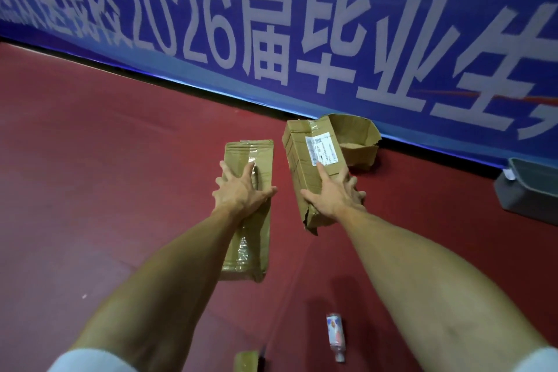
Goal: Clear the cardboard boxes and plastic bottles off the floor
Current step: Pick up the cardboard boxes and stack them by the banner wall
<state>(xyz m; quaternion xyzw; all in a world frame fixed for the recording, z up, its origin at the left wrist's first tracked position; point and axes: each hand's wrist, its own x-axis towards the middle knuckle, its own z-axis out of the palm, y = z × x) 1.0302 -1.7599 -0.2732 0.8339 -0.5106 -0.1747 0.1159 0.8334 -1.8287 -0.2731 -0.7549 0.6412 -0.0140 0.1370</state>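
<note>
**Both hands on cardboard boxes**

The left hand (241,189) grips a flat taped brown cardboard box (250,157), fingers spread over its top. The right hand (333,195) holds a torn brown cardboard box with a white label (302,145), fingers curled round its side. A small plastic bottle (335,337) lies on the red floor (105,145).

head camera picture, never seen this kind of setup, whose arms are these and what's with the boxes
No machine here: a person wears one camera on the head, looking down along their bare arms. The left hand grips a taped cardboard box; the right hand grips a labelled cardboard box. Behind it an open torn box sits on the red floor by a blue banner. A plastic bottle lies nearer the person, and a grey bin stands at the right.
</note>
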